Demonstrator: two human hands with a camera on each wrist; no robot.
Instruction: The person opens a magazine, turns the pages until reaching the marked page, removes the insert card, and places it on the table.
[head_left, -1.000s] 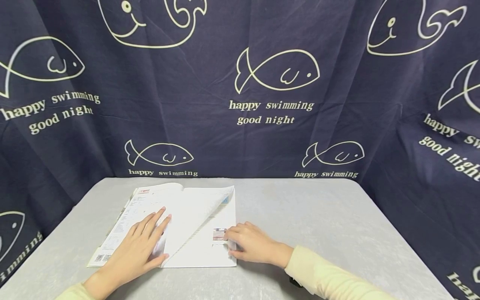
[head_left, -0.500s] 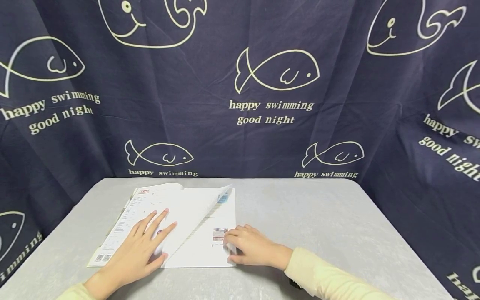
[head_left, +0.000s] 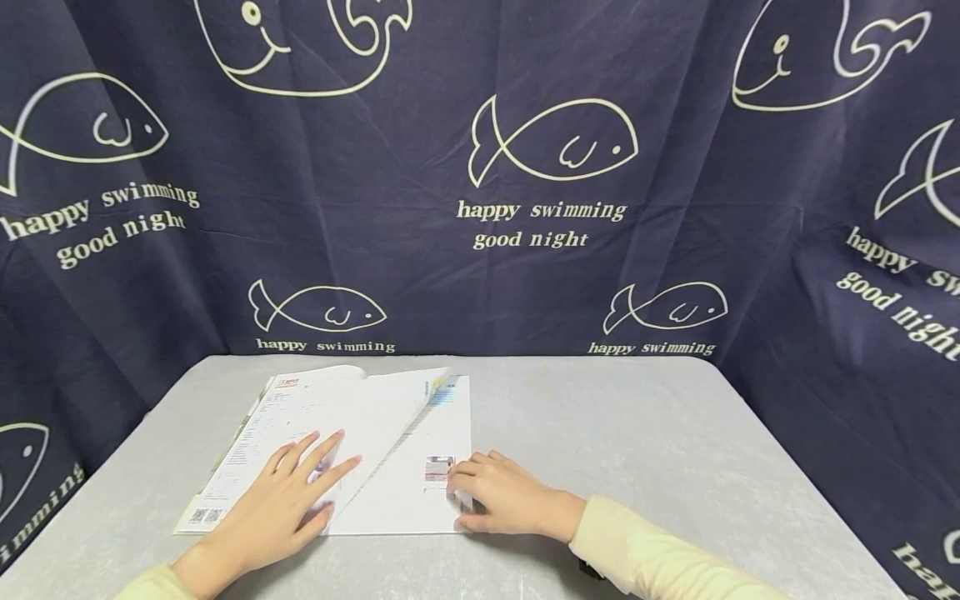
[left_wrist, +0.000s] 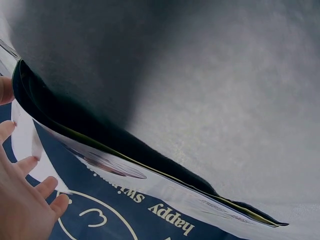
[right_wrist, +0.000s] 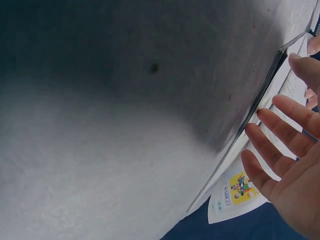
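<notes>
An open booklet [head_left: 405,512] lies on the table, left of its middle. One leaf [head_left: 375,417] is raised and folded over diagonally toward the left, baring the right page with its small picture [head_left: 438,469]. My left hand [head_left: 281,500] rests spread across this leaf near the spine, its thumb at the booklet's near edge. At the right page's outer edge is my right hand [head_left: 506,496], with gently bent fingers touching the paper. The right wrist view catches the lifted leaf's yellow cartoon picture [right_wrist: 243,188] beyond the right hand's outstretched fingers. Neither hand grips anything.
The grey table [head_left: 600,433] extends to the right of the booklet. A dark blue curtain [head_left: 420,183] with fish drawings and lettering surrounds the table at the back and sides. A dark object [head_left: 590,568] shows under the right sleeve.
The raised leaf's far corner has swung left, showing more of the blue print beneath. My left hand's fingers have slid slightly right and toward me. The right hand has stayed nearly still.
</notes>
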